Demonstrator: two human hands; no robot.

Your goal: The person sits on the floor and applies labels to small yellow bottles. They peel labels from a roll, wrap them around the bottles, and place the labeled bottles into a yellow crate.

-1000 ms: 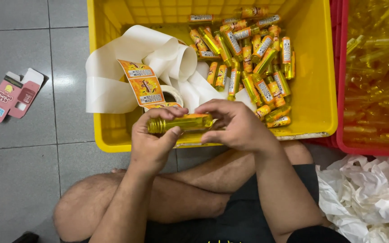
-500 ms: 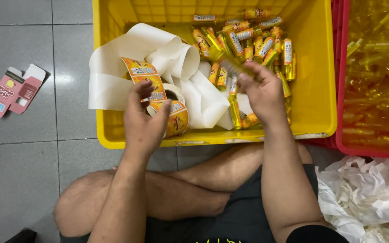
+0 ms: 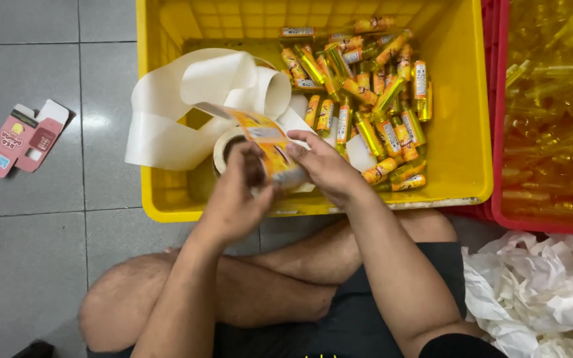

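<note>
Label strip — orange and yellow stickers on a glossy backing — sits at the centre of the frame, pinched between both hands just above the near wall of the yellow crate. Largest first: grey floor tiles, smooth, with dark grout lines, fill the left side; the crate, moulded plastic with a gridded inner wall, takes the upper middle; a red crate at the right edge is covered in clear, shiny film over unlabelled yellow tubes; crumpled white paper lies at lower right. Inside the yellow crate, loops of spent white backing paper curl at the left, the roll beneath them, and a heap of labelled bottles — slim cylinders, orange wraps — lies to the right. Change: a second ago both hands held one bottle level over the crate's edge; half a second ago the right hand was among the heap, the bottle gone from the grip. Now no bottle is in hand, so that one reads as finished and dropped in. Left hand is blurred, fingers curled around the strip's lower end, near the roll. Right hand is closed on the strip, thumb on top, fingers under. A flattened pink carton lies at far left.
</note>
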